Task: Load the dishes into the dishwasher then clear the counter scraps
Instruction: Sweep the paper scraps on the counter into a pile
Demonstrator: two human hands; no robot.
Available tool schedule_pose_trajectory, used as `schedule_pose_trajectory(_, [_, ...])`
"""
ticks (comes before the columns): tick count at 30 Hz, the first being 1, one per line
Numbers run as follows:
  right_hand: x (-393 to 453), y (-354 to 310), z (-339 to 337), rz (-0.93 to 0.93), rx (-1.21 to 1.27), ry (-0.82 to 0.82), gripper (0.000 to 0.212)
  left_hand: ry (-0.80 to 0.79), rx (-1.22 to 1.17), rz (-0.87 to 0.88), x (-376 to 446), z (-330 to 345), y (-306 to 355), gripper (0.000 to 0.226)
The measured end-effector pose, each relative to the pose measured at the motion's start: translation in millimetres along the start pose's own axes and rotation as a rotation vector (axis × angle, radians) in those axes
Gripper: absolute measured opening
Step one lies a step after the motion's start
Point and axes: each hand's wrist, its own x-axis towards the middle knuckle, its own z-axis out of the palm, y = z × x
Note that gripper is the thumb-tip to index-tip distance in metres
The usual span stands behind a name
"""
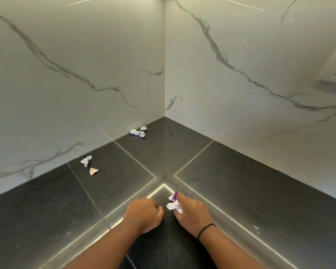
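Observation:
On the dark stone counter (231, 183), my right hand (192, 214) pinches a crumpled white and purple paper scrap (174, 204) near the front of the corner. My left hand (143, 215) rests beside it as a loose fist, and I see nothing in it. Two more crumpled scraps lie to the left by the wall: a white one (86, 161) and a tan one (93, 171). A small cluster of white scraps (139, 131) sits deep in the corner against the left wall.
White marble-look walls (76, 74) meet in a corner behind the counter. A white socket plate (335, 65) is on the right wall. Bright reflected light strips cross the countertop.

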Motion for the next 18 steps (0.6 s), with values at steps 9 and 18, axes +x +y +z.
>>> schedule_pose_trajectory(9, [-82, -46, -39, 0.591, 0.874, 0.367, 0.025, 0.069, -0.734, -0.190, -69, 9, 26, 0.035])
schedule_pose_trajectory(18, [-165, -130, -77, 0.916, 1.809, 0.421, 0.016, -0.247, -1.847, -0.477, -193, -15, 39, 0.029])
